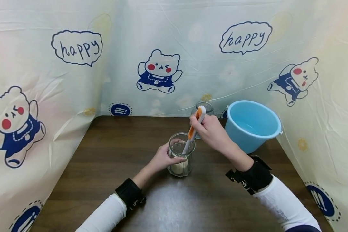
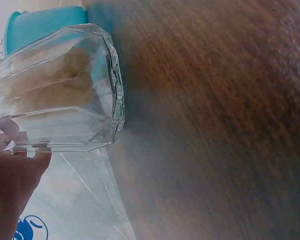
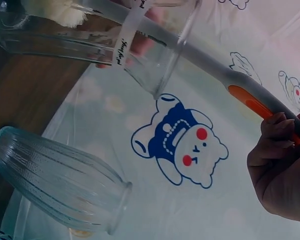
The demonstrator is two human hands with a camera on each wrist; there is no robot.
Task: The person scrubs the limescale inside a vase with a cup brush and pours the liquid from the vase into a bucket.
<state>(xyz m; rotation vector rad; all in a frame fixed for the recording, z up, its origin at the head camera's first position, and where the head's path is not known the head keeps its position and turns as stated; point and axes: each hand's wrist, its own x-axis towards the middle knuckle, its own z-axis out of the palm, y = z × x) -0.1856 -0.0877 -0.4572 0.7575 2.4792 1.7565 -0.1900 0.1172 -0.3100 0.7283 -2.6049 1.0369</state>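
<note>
A clear faceted glass jar (image 1: 186,168) stands upright near the middle of the table, a printed white band around its neck in the right wrist view. My left hand (image 1: 163,158) holds it from the left, thumb across the front below the rim. My right hand (image 1: 213,132) grips the orange-and-white handle of a bottle brush (image 1: 192,130), which slants down through the jar's mouth. The cream brush head (image 2: 55,82) is inside, low in the jar, seen through the glass. In the right wrist view, fingers curl round the handle's upper end.
Behind my right hand stands a second, ribbed glass vase (image 3: 65,180). A light blue bucket (image 1: 246,141) is at the back right of the brown wooden table (image 1: 110,151). Printed cloth (image 1: 197,71) hangs along the table's back and sides.
</note>
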